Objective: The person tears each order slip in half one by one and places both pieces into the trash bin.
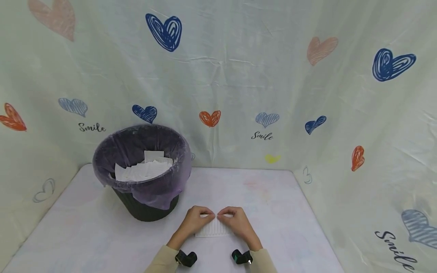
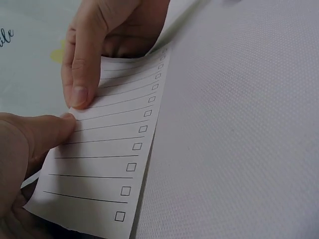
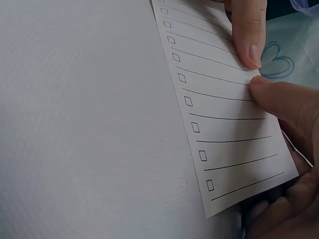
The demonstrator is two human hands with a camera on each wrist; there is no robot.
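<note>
A white checklist sheet [image 1: 213,229], printed with ruled lines and a column of small square boxes, lies between the two hands at the front of the table. The left hand [image 1: 195,220] pinches its far edge with the thumb on top. Close beside it, the right hand [image 1: 238,221] pinches the same edge, the two thumb tips nearly meeting. In the left wrist view the sheet [image 2: 104,149] bows slightly, and its box-lined edge is next to the tabletop. Fingers under the sheet [image 3: 234,124] are partly hidden in the right wrist view.
A dark bin [image 1: 145,210] with a purple plastic liner [image 1: 160,193] stands on the table at the back left. Several white paper pieces [image 1: 145,171] lie inside it. Behind the white table [image 1: 269,212] hangs a heart-printed curtain [image 1: 232,83]. Each wrist carries a small black camera [image 1: 187,259].
</note>
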